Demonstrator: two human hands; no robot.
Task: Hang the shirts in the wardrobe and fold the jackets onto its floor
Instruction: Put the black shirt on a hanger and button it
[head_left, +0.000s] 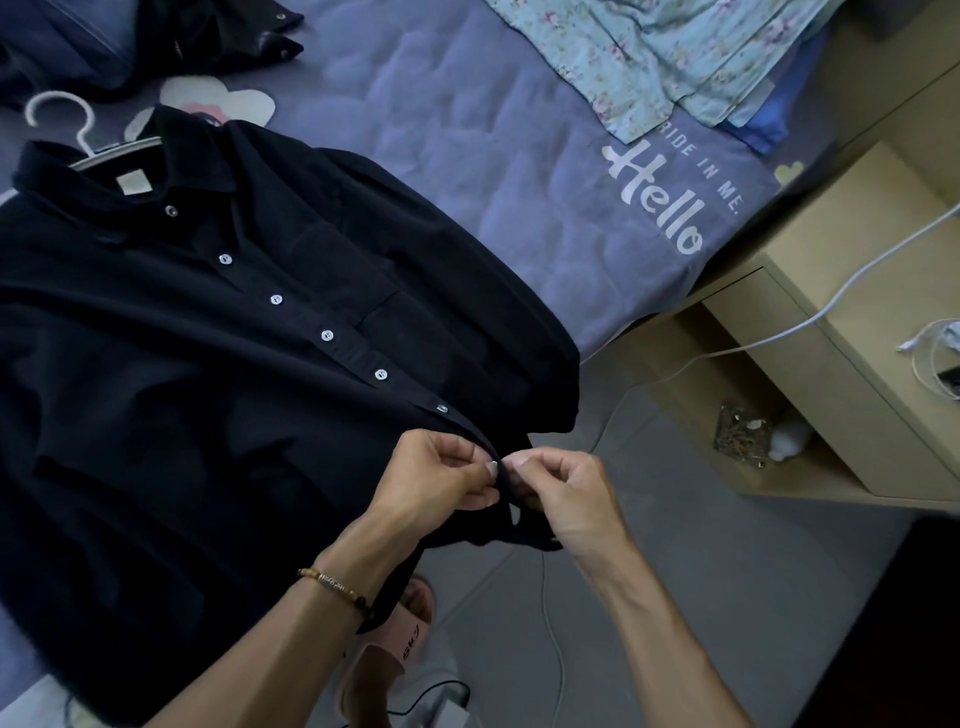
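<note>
A dark navy shirt lies flat on the bed, its collar on a white hanger at the upper left. Several white buttons run down its front, fastened. At the hem, my left hand pinches the placket by the lowest button, and my right hand pinches the opposite edge right beside it. A dark jacket with snap buttons lies crumpled at the top left of the bed.
The bed has a purple cover printed with "Hello". Folded floral fabric lies at its top right. A beige bedside cabinet stands to the right with a white cable across it. A pink slipper rests on the grey floor.
</note>
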